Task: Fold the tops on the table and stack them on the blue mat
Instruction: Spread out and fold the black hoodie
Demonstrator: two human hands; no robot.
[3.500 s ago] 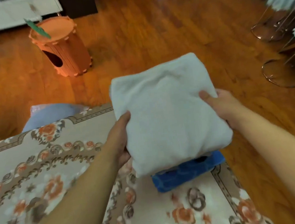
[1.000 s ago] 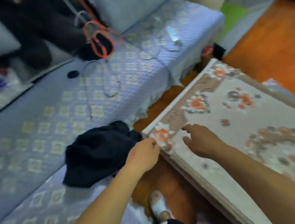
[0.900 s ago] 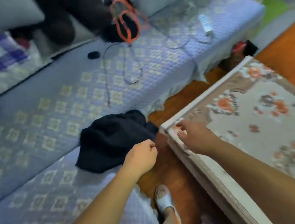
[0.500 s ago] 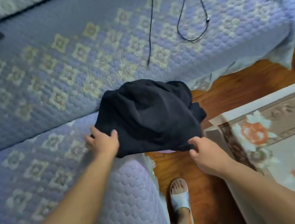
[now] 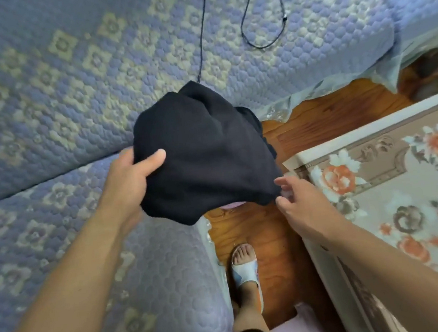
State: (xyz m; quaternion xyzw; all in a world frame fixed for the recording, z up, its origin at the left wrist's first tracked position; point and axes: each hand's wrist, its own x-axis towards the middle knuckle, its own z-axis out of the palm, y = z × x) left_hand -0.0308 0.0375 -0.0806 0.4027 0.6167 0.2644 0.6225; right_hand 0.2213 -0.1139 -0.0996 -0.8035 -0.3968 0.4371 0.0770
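Observation:
A bunched black top hangs in the air over the sofa's edge and the gap of wooden floor. My left hand grips its left edge, thumb on top of the cloth. My right hand touches the top's lower right corner with fingers spread; whether it grips is unclear. A bit of pale pink cloth peeks out under the top. The table, under a floral cover, stands at the right. The blue mat and the white top are out of view.
A lilac quilted sofa fills the left and top, with black cables lying on it. Wooden floor runs between sofa and table, where my foot in a white slipper stands.
I turned from the white top on the blue mat toward the sofa. Both hands reached the black top, and it has risen off the sofa toward me.

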